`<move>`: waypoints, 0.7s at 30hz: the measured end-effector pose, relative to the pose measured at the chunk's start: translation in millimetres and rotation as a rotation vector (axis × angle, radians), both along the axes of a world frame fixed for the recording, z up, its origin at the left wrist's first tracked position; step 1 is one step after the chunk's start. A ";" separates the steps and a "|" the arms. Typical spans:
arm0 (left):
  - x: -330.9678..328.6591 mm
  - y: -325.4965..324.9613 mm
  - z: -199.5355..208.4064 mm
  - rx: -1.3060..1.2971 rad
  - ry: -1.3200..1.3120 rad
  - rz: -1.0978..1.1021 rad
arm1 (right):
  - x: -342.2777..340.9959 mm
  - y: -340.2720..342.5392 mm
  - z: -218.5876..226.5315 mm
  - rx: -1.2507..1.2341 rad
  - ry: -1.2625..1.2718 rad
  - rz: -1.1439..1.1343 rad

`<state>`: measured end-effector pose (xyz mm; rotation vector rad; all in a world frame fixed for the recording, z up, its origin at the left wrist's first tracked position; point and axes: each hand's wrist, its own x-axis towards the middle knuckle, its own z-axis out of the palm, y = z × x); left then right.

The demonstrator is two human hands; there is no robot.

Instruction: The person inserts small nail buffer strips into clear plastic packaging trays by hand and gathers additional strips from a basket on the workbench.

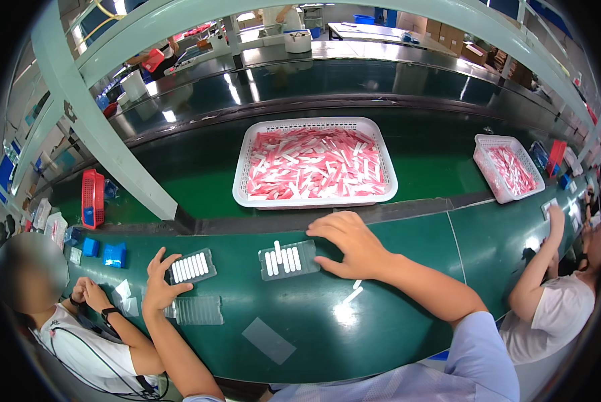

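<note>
My left hand (pixel 160 285) is curved round the left end of a clear plastic tray (pixel 212 262), thumb on the near edge and fingers on the far one. Several white sticks (pixel 189 267) lie side by side in it. A second clear tray (pixel 307 252) holds more white sticks (pixel 287 260); one of them juts past the far edge. At that tray's right end, my right hand (pixel 354 248) has its thumb by the edge and its fingers spread apart, with nothing seen between them. An unfilled clear tray (pixel 200 311) lies just nearer than my left hand's tray.
A white basket (pixel 239 181) of pink and white strips stands beyond my hands; a smaller one (pixel 504 195) is far right. Loose white sticks (pixel 354 293) and a clear sheet (pixel 269 340) lie on the green table (pixel 394 335). Co-workers sit either side. A slanted post (pixel 116 144) rises at left.
</note>
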<state>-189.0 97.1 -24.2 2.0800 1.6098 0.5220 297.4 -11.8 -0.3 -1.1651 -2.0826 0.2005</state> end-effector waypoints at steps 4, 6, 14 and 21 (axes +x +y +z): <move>-21.2 4.2 1.4 -0.124 0.159 0.112 | 24.7 -16.9 -17.1 -0.038 -0.028 0.005; -33.3 5.5 5.1 -0.076 0.140 0.113 | 32.6 -21.8 -23.0 -0.048 -0.027 0.026; 109.8 -35.1 69.2 0.246 -0.040 -0.272 | 60.7 -19.9 -52.8 -0.238 0.159 0.039; 208.1 -62.3 27.8 0.223 0.173 -0.658 | 54.1 -21.0 -50.4 -0.205 0.205 0.081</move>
